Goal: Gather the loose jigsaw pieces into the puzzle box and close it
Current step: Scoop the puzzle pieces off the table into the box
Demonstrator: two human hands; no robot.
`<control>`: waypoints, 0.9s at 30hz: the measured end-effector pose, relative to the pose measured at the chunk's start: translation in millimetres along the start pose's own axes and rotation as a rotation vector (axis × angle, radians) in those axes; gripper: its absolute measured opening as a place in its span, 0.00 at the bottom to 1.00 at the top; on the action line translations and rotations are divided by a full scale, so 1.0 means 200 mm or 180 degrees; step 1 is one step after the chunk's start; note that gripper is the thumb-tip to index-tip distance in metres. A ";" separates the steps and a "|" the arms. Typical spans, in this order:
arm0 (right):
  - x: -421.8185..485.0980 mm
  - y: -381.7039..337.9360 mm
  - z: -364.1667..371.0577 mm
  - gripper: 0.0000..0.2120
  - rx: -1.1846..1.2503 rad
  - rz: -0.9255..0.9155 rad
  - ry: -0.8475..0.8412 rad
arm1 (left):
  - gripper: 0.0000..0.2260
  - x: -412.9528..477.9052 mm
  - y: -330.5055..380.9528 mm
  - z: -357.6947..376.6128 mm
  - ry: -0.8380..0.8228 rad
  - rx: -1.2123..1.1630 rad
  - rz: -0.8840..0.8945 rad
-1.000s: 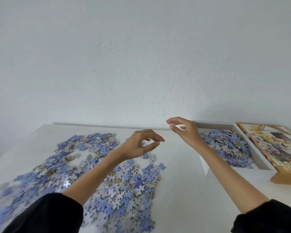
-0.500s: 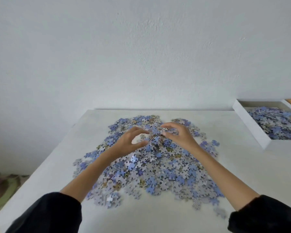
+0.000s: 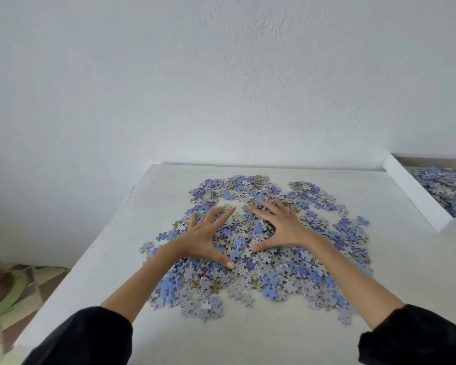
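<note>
Black sleeves (image 3: 84, 335) at the near worktop (image 3: 248, 343) edge, bare forearms reaching out over it. White worktop carries the loose jigsaw pieces (image 3: 287, 272), a blue and grey heap across its middle, thinning toward the far edge. Left hand (image 3: 203, 238) lies palm-down on the heap, grip spread wide, thumb angled inward onto the pieces. Right hand (image 3: 282, 227) mirrors it just beside, grip also spread flat, thumb tips near each other, nothing pinched. Puzzle box (image 3: 416, 196) sits at the far right corner of the worktop, open, white wall facing the heap, partly cut by frame edge, more blue pieces inside. White wall (image 3: 221, 75) behind. Patterned rug (image 3: 8, 291) on floor left.
</note>
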State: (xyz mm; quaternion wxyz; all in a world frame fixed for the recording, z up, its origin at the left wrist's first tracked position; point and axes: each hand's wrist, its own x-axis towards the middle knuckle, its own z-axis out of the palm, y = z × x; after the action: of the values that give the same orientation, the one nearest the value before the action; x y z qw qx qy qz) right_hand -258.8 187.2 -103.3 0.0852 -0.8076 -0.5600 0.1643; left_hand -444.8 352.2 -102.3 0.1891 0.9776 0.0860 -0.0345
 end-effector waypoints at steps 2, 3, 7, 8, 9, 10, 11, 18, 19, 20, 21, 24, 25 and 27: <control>0.00 0.00 0.00 0.56 -0.0061 -0.0080 0.0042 | 0.55 0.00 0.00 0.01 0.0034 0.0155 0.0046; 0.00 0.00 0.01 0.56 -0.0108 -0.0102 0.0117 | 0.55 0.00 0.01 0.01 0.0018 0.0194 0.0044; -0.03 0.00 0.04 0.43 -0.0068 -0.0173 0.0653 | 0.55 0.02 0.02 0.00 0.0018 0.0269 0.0013; -0.04 -0.01 0.04 0.38 0.0009 -0.0178 0.0795 | 0.55 0.03 0.02 0.00 0.0098 0.0354 0.0039; -0.05 -0.01 0.05 0.35 0.0101 -0.0190 0.0919 | 0.55 0.04 0.01 0.00 0.0182 0.0418 0.0083; -0.05 -0.02 0.05 0.33 0.0198 -0.0205 0.1007 | 0.54 0.04 0.00 0.01 0.0252 0.0444 0.0144; -0.06 -0.02 0.05 0.30 0.0286 -0.0212 0.1062 | 0.52 0.05 -0.01 0.01 0.0313 0.0430 0.0204; -0.04 -0.05 0.06 0.10 0.0661 -0.0215 0.1664 | 0.32 0.06 0.04 0.03 0.0771 0.0182 0.0513; -0.04 -0.05 0.07 0.09 0.0627 -0.0220 0.1738 | 0.29 0.06 0.05 0.03 0.0861 0.0153 0.0548; -0.03 -0.05 0.07 0.09 0.0614 -0.0221 0.1801 | 0.26 0.07 0.06 0.04 0.0964 0.0115 0.0571; -0.03 -0.05 0.07 0.09 0.0630 -0.0223 0.1847 | 0.23 0.07 0.06 0.04 0.1051 0.0073 0.0582; -0.03 -0.03 0.07 0.10 0.0843 -0.0289 0.1913 | 0.21 0.08 0.06 0.04 0.1131 -0.0137 0.0528; -0.03 -0.02 0.06 0.11 0.1005 -0.0288 0.1926 | 0.21 0.09 0.06 0.04 0.1119 -0.0295 0.0471; -0.04 -0.02 0.02 0.14 0.1442 -0.0199 0.1876 | 0.20 0.10 0.05 0.03 0.1090 -0.0688 0.0401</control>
State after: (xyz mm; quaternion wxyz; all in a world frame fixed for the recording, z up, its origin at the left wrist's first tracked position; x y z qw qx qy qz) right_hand -266.4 181.2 -105.2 0.4243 -0.7634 -0.4852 0.0418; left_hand -423.3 343.6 -106.9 0.2773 0.9466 0.0588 0.1533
